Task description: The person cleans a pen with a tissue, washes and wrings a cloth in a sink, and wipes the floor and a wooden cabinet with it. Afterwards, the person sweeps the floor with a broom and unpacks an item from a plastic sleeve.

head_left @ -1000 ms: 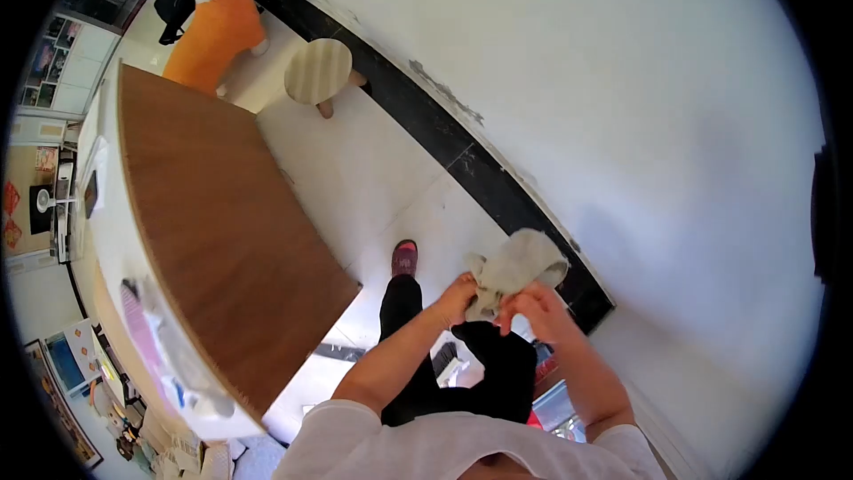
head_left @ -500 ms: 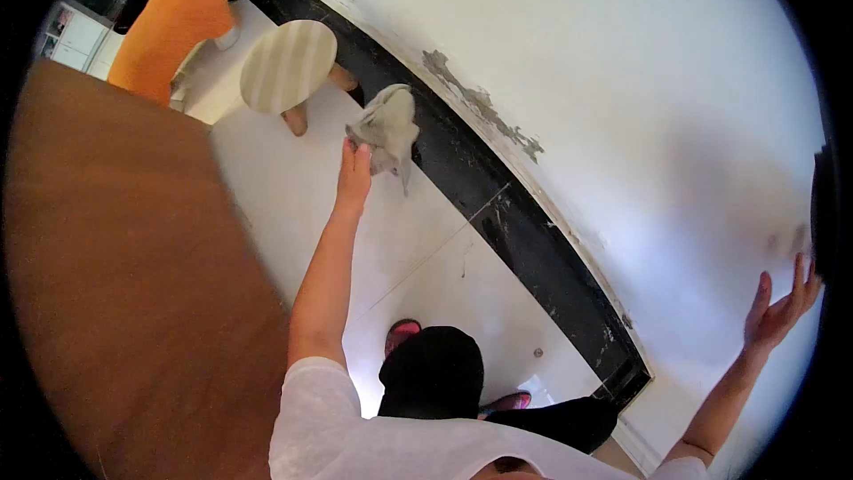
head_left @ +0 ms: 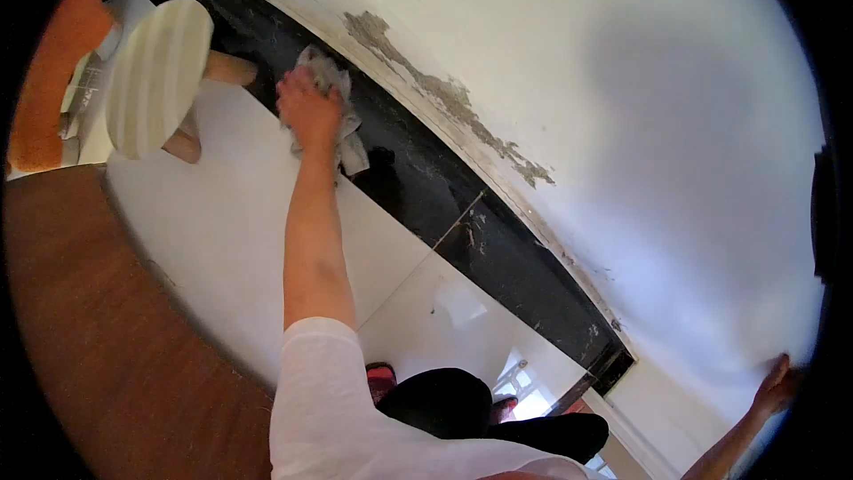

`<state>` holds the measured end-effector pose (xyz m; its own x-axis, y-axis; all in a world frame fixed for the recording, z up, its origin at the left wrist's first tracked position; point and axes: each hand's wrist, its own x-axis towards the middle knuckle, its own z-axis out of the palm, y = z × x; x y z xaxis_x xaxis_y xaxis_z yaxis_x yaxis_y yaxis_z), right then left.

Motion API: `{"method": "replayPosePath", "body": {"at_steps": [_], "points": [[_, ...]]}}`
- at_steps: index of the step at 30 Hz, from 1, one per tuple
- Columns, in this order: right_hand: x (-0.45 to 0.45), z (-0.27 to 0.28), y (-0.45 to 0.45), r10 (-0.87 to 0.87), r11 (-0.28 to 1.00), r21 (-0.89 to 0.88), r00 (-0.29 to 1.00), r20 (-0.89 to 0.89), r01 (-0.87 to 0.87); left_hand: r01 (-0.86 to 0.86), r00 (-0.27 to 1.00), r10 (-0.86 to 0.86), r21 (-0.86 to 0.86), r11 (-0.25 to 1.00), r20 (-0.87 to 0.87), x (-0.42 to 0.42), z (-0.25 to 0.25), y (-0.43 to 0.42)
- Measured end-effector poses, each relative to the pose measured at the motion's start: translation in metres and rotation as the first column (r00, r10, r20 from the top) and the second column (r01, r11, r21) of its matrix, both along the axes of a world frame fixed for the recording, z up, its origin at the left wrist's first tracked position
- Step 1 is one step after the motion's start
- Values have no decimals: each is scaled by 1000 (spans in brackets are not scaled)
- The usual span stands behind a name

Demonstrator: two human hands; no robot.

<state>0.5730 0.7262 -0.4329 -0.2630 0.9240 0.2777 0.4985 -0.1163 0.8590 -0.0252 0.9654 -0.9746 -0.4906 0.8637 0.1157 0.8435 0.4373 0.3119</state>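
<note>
My left hand is pressed down on a crumpled grey rag, with its fingers bent over the cloth. Beneath the rag lies the black tile border along the foot of the wall, and part of the cloth hangs over the white floor tile. At the far right edge my right hand rests against the white wall. Its thumb is stretched out, while the other fingers are partly lost in the dark rim of the view.
A round stool with a striped top and wooden legs stands left of the rag. Brown panel surface fills the lower left, with orange fabric above it. Plaster is flaking low on the wall. White floor tiles run below the border.
My left hand has brought the rag from the air down onto the black border. My right hand has moved lower along the wall. The view has shifted, so the stool appears farther left.
</note>
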Motion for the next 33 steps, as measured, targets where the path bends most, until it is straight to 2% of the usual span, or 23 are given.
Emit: {"method": "replayPosePath", "body": {"at_steps": [2, 3, 6, 10, 11, 12, 13, 14, 15, 16, 18, 19, 20, 21, 22, 23, 26, 28, 29, 31, 32, 33], "points": [[-6, 1, 4, 2, 1000, -7, 1000, -11, -2, 115, 992, -115, 2, 993, -53, 33, -4, 5], [-11, 2, 6, 8, 1000, -9, 1000, -17, -9, 72, 997, -71, 53, 996, -9, 50, -3, 0], [-19, 5, 9, 19, 1000, -10, 1000, -23, -20, 74, 997, -73, -14, 997, 38, 91, 4, -25], [-29, 1, 17, 51, 999, -2, 997, -61, -51, 334, 937, -322, -77, 939, 136, 172, 18, -110], [-30, 1, 19, 60, 998, -1, 996, -66, -60, 443, 874, -414, -66, 894, 254, 194, 14, -137], [-34, 1, 22, 80, 997, -2, 994, -79, -80, 552, 808, -512, -72, 831, 291, 215, 13, -163], [-28, 5, 21, 118, 993, -12, 991, -64, -119, 696, 700, -647, -85, 713, 302, 229, 21, -185], [-22, 9, 21, 156, 987, -24, 987, -48, -157, 697, 698, -648, -80, 713, 306, 236, 19, -198], [-6, 13, 20, 102, 995, -6, 994, 36, -102, 783, 594, -736, -21, 622, 325, 241, 14, -209], [-10, 9, 22, 109, 994, 27, 994, 31, -110, 856, 476, -814, 37, 516, 334, 242, 13, -216], [-28, -1, 28, 123, 988, 91, 992, 21, -124, 891, 433, -836, -18, 454, 336, 220, 13, -209], [-31, 2, 28, 111, 992, 55, 992, 63, -114, 901, 424, -849, -54, 430, 316, 200, 8, -205], [-32, 4, 28, 100, 994, 43, 992, 80, -104, 853, 429, -689, -10, 522, 584, 170, -4, -188], [-33, 5, 28, 97, 994, 49, 991, 89, -102, 765, 621, -736, -5, 644, 270, 136, -6, -185], [-34, 5, 28, 91, 994, 48, 991, 94, -96, 666, 726, -667, 70, 743, 167, 92, -13, -170], [-34, 6, 27, 84, 995, 44, 992, 97, -89, 614, 786, -618, -113, 781, 0, 49, 11, -149], [-36, 6, 30, 75, 996, 35, 991, 111, -79, 280, 943, -298, -133, 951, -148, -57, 16, -97], [-43, 0, 37, 72, 997, 17, 991, 111, -74, 151, 973, -160, -67, 986, -169, -83, 23, -77], [-44, -1, 39, 72, 997, 16, 991, 114, -75, 154, 972, -165, -81, 985, -167, -80, 12, -76], [-48, -2, 43, 72, 997, 13, 990, 122, -74, 207, 964, -190, 73, 976, -186, -55, 3, -78], [-50, -4, 44, 69, 997, 14, 990, 126, -71, 226, 973, -222, 67, 972, -59, -26, 6, -87], [-52, -5, 45, 67, 997, 15, 989, 132, -70, 324, 945, -327, 128, 937, 1, 8, 23, -101]]}}
